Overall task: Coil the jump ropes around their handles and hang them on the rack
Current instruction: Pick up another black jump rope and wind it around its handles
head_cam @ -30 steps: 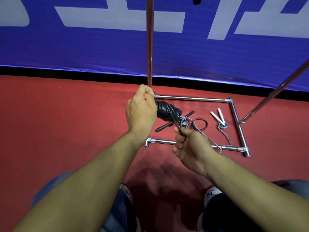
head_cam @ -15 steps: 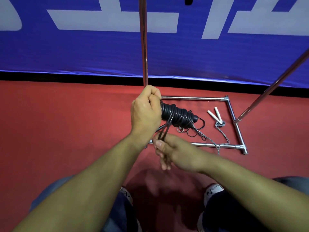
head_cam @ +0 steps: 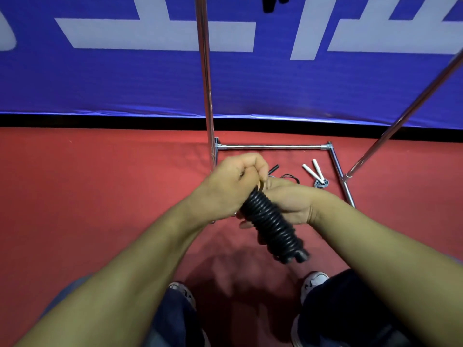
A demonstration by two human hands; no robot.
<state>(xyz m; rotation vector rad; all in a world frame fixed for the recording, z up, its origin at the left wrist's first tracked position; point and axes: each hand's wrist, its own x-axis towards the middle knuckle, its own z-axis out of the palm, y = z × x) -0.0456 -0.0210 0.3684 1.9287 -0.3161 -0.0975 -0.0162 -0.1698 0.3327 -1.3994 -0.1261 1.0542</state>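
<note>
Black rope coil (head_cam: pixel 271 225) is sitting at the frame centre; the left hand (head_cam: pixel 230 186) is pinching its upper end, probably securing the wraps, while the right hand (head_cam: pixel 288 201) is supporting behind, its grip hidden.

Blue banner (head_cam: pixel 125 83): white lettering cropped, unreadable.

Black jump rope (head_cam: pixel 271 222): tightly coiled around its handles, tilted diagonally at frame centre. White-handled grey rope (head_cam: pixel 317 174): loose, right of centre, inside chrome rack (head_cam: pixel 273 147) base.
</note>
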